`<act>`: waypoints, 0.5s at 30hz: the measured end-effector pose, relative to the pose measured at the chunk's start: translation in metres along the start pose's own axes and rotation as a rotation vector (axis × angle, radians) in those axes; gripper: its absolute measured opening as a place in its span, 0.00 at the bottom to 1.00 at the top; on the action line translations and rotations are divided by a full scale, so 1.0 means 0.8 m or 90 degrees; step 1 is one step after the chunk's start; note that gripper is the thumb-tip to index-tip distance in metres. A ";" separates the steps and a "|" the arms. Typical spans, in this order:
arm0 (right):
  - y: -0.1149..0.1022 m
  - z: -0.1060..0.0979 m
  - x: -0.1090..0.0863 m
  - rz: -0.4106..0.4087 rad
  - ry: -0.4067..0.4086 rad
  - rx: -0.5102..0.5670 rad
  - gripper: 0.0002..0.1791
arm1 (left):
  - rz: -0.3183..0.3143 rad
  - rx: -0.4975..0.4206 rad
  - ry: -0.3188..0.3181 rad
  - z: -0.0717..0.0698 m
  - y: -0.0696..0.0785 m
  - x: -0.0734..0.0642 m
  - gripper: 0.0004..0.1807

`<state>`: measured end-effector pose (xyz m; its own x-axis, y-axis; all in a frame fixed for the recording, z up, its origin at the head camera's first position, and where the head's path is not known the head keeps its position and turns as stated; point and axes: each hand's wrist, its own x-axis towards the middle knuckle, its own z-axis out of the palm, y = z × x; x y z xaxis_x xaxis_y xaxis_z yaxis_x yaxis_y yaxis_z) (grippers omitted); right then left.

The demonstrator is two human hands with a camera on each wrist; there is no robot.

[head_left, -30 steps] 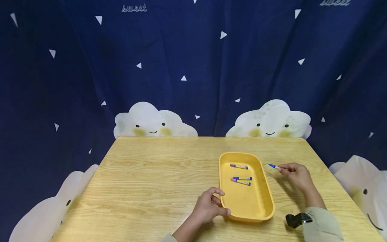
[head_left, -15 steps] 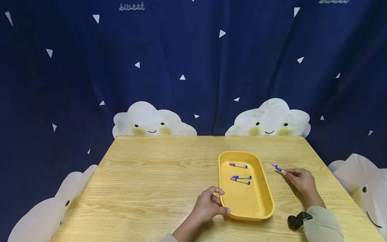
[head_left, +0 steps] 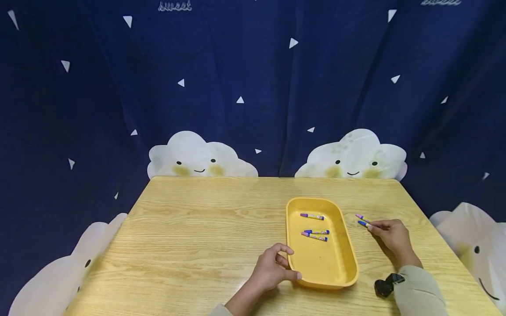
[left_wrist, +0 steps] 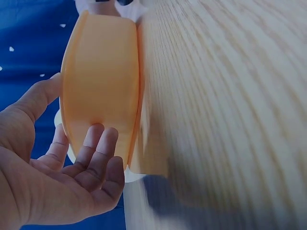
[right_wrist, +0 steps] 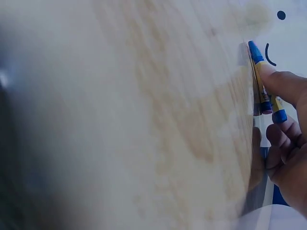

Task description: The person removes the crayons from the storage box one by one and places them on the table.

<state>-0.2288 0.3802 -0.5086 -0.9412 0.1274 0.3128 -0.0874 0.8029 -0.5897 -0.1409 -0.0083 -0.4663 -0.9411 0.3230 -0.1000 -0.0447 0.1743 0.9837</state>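
My right hand (head_left: 395, 237) pinches a blue crayon (head_left: 362, 224) between thumb and fingers, low over the table to the right of the tray. A pink crayon (head_left: 359, 216) lies on the table right beside it; in the right wrist view the blue crayon (right_wrist: 256, 51) is next to this other crayon (right_wrist: 265, 106). My left hand (head_left: 272, 270) holds the yellow tray (head_left: 320, 267) at its near left corner. In the left wrist view, the thumb is at the rim and curled fingers (left_wrist: 103, 153) are against the outer wall.
Inside the tray lie a purple-tipped crayon (head_left: 312, 216), a blue-tipped crayon (head_left: 322, 232) and a pink-tipped crayon (head_left: 316, 237), the last two touching. The wooden table (head_left: 197, 237) reaches back to a dark blue curtain (head_left: 221, 66). A black device (head_left: 385, 287) sits at the right sleeve.
My right hand has shifted slightly right and nearer, bringing the blue crayon away from the tray. The pink crayon, unseen one second ago, now shows beside it. My left hand stays on the tray.
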 end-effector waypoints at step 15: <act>-0.014 -0.028 0.001 0.022 -0.058 -0.023 0.15 | -0.014 0.001 0.009 0.000 0.002 0.000 0.28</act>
<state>-0.2210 0.3839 -0.4853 -0.9696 0.1025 0.2224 -0.0445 0.8195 -0.5714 -0.1409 -0.0080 -0.4648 -0.9444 0.3066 -0.1191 -0.0646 0.1820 0.9812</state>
